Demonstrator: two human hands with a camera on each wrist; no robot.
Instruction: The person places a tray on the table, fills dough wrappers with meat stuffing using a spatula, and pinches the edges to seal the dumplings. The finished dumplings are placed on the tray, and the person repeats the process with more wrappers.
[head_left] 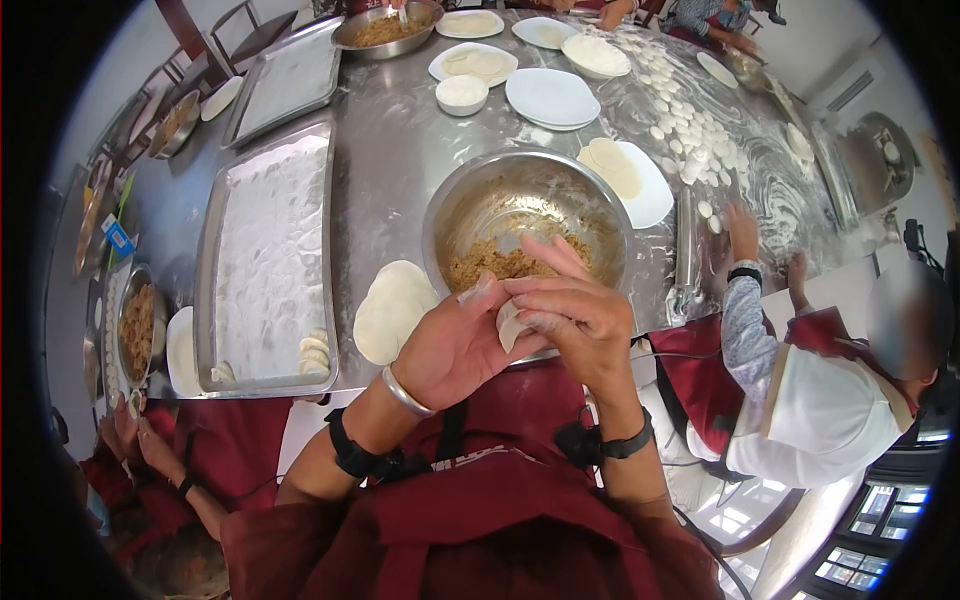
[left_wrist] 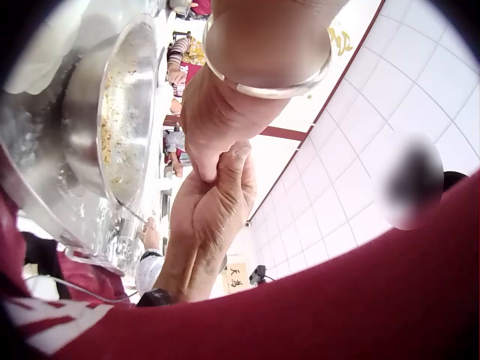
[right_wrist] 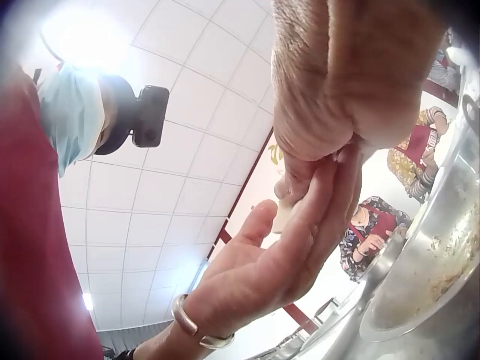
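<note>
In the head view a small pale dumpling [head_left: 510, 326] sits between my two hands, close over the near rim of a steel bowl [head_left: 440, 215]. My left hand [head_left: 452, 342], with a silver bangle at the wrist, holds it between thumb and fingers. The right hand [head_left: 583, 322] pinches its edge from the other side, floury at the fingertips. Brown minced filling [head_left: 495, 262] lies in the bowl. Only a sliver of the dumpling [right_wrist: 283, 215] shows in the right wrist view; in the left wrist view the joined hands hide it.
Left of the bowl lie round dough wrappers [head_left: 392, 312], beside a floured tray [head_left: 268, 255] with several dumplings [head_left: 314, 353] at its near end. A plate [head_left: 652, 185] with wrappers stands behind right. Dough pieces [head_left: 690, 130] cover the far right. Another person [head_left: 800, 400] works at right.
</note>
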